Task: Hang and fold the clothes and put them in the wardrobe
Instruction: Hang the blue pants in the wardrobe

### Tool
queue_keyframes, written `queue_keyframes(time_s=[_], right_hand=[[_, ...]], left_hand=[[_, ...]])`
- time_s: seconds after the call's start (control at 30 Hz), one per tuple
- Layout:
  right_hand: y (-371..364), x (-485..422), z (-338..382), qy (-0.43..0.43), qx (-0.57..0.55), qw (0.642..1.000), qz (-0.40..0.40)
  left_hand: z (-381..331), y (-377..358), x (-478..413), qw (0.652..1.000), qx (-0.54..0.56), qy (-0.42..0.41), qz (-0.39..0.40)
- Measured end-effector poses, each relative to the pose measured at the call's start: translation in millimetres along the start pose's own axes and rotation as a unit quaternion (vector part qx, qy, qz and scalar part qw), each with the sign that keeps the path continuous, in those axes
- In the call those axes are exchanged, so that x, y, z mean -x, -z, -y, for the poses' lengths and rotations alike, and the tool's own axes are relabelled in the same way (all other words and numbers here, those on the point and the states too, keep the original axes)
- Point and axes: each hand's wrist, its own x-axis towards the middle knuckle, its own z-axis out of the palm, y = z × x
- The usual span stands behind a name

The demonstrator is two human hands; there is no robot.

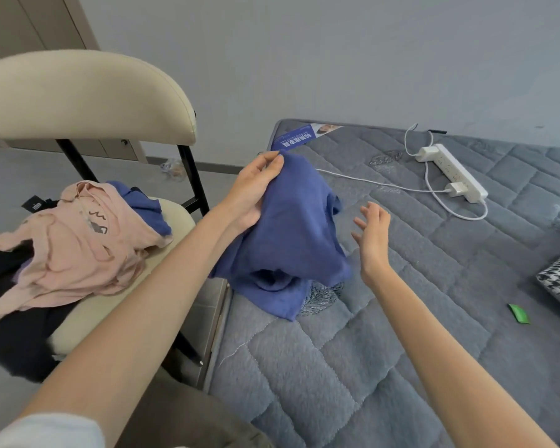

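A: You're at the near left edge of the mattress (pixel 337 383), and the step looks like spreading the blue top (pixel 291 234) flat so you can fold it. What have your hands got?

B: Your left hand (pixel 251 195) pinches the blue top's upper edge, thumb on the near side and fingers curled over the cloth, and lifts it above the mattress. Your right hand (pixel 374 236) holds nothing. Its fingers are spread and loosely bent, just beside the cloth's right side and not touching it as far as I can see.

A: Then bring that right hand in to the upper edge, level with your left, so you hold two matching points, shoulders or hem. Which they are I can't tell, because the cloth is bunched.

B: Its lower part lies crumpled on the mattress, near the left edge. Lift until it hangs free, give it a shake, then lay it down smooth, away from that edge, or part may slide off towards the chair (pixel 78 95).

A: The chair stands just off the mattress's left side, with a pink top (pixel 78 247) and dark clothes (pixel 10 318) heaped on it. Those wait.

B: Further up the mattress, towards its far edge, lies a power strip (pixel 450 174) with its cable (pixel 369 184). Spread the blue top short of that so nothing snags.
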Motion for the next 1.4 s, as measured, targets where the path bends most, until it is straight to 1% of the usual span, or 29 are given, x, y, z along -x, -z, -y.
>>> queue_keyframes(time_s=[0.03,0.07,0.1,0.17,0.2,0.23,0.27,0.33,0.4,0.47,0.53,0.6,0.67,0.73,0.77,0.8,0.83,0.87,0.9,0.93,1.0,1.07,1.17,1.2,1.23,1.27,1.33,1.37,1.4], right_hand=[[0.8,2.6,-0.3,0.007,0.026,0.999,0.021],[0.7,6.8,-0.9,0.020,0.046,0.996,0.068],[-0.1,12.0,-3.1,0.030,0.064,0.988,0.135],[-4.7,21.6,-8.9,0.061,0.146,0.951,0.265],[-8.7,24.0,-11.5,0.087,0.210,0.928,0.296],[-14.1,23.7,-15.3,0.117,0.272,0.910,0.290],[-20.1,24.5,-15.9,0.132,0.308,0.904,0.264],[-27.6,23.0,-11.4,0.136,0.315,0.917,0.204],[-28.0,17.5,1.9,0.115,0.269,0.946,0.141],[-27.0,11.5,24.8,0.102,0.194,0.970,0.105],[-26.9,5.6,49.7,0.087,0.106,0.986,0.097],[-29.0,1.0,72.5,0.033,0.005,0.995,0.098],[-30.6,-2.2,89.1,-0.040,-0.052,0.992,0.109],[-30.1,-8.2,93.9,-0.105,-0.123,0.978,0.128],[-30.0,-11.8,92.3,-0.131,-0.170,0.969,0.124],[-29.0,-14.3,88.3,-0.133,-0.182,0.967,0.116],[-26.2,-18.3,80.4,-0.107,-0.116,0.982,0.104],[-22.9,-21.4,70.1,-0.079,-0.007,0.992,0.095],[-17.6,-24.3,57.6,-0.045,0.103,0.989,0.097],[-10.0,-28.1,43.1,-0.027,0.197,0.975,0.100],[8.2,-30.3,15.0,-0.018,0.350,0.926,0.140],[28.9,-26.1,-10.5,-0.019,0.474,0.854,0.214],[53.7,-12.6,-45.4,-0.049,0.553,0.765,0.326],[58.6,-5.6,-56.3,-0.054,0.569,0.747,0.341],[61.9,2.1,-67.3,-0.050,0.578,0.736,0.349],[64.3,10.9,-77.7,-0.036,0.580,0.736,0.348],[68.7,25.2,-96.9,0.011,0.573,0.753,0.322],[71.1,30.2,-103.4,0.037,0.570,0.764,0.299],[73.8,33.9,-107.1,0.061,0.563,0.778,0.271]], left_hand=[[-6.4,-5.0,-0.7,1.000,0.005,0.003,0.008],[-12.9,-10.1,-1.3,1.000,0.007,0.004,0.018],[-19.4,-15.3,-1.7,0.999,0.016,0.006,0.031],[-33.3,-26.6,-2.0,0.997,0.051,0.011,0.056],[-40.9,-32.0,-1.7,0.995,0.074,0.012,0.071],[-48.3,-36.6,-1.7,0.992,0.093,0.012,0.087],[-55.0,-40.0,-1.7,0.990,0.099,0.005,0.099],[-66.3,-41.0,-2.6,0.990,0.098,-0.023,0.097],[-72.8,-30.5,-5.6,0.993,0.089,-0.054,0.048],[-70.8,-12.5,-7.2,0.997,0.049,-0.060,-0.003],[-57.1,4.6,-4.7,0.999,-0.024,-0.032,-0.033],[-36.8,18.0,-0.4,0.993,-0.102,0.031,-0.046],[-15.7,32.7,4.0,0.981,-0.160,0.101,-0.041],[4.0,47.1,11.4,0.967,-0.213,0.141,0.006],[13.9,52.6,16.5,0.957,-0.245,0.151,0.035],[24.2,56.9,21.9,0.945,-0.282,0.156,0.062],[35.5,59.2,26.5,0.931,-0.316,0.160,0.083],[47.5,60.8,30.1,0.920,-0.343,0.164,0.096],[60.6,61.5,32.4,0.913,-0.359,0.166,0.104],[73.9,61.5,34.6,0.909,-0.365,0.168,0.109],[99.1,58.2,40.4,0.900,-0.388,0.159,0.123],[120.4,52.1,46.0,0.884,-0.418,0.151,0.143],[144.1,39.2,51.9,0.855,-0.463,0.158,0.171],[150.4,34.7,53.6,0.847,-0.480,0.155,0.168],[156.3,29.2,55.2,0.841,-0.495,0.153,0.157],[161.0,23.8,56.9,0.833,-0.514,0.154,0.138],[168.8,15.2,61.5,0.801,-0.563,0.167,0.115],[172.3,12.4,64.1,0.775,-0.597,0.165,0.124],[174.8,10.5,66.7,0.740,-0.641,0.150,0.139]])
